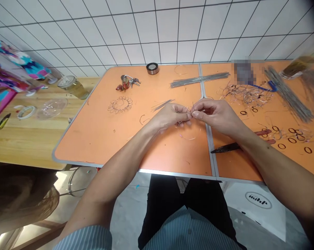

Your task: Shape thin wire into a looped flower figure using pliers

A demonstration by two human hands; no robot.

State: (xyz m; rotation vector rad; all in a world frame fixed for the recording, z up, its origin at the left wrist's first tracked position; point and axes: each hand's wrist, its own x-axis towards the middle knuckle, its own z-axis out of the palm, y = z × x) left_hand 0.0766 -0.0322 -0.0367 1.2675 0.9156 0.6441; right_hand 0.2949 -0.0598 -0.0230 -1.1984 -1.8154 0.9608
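Note:
Both hands meet above the middle of the orange table (94,139), their fingertips touching around a thin wire (187,108). With thumb and fingers pinched, my left hand (174,116) grips this wire. My right hand (211,113) pinches it too, from the other side; the exact spot is hidden by the fingers. Thin loops of wire hang below the fingertips. A short bundle of straight wires (162,105) lies just beyond my left hand. Pliers with red handles (226,148) rest partly under my right forearm.
Left of my hands lies a looped wire ring (120,105), with keys (131,81) and a tape roll (152,68) behind. Long wire bundles (198,80), tangled wire (247,95) and several dark rings (292,140) spread right. A lidded cup (72,86) stands on the wooden table (29,139).

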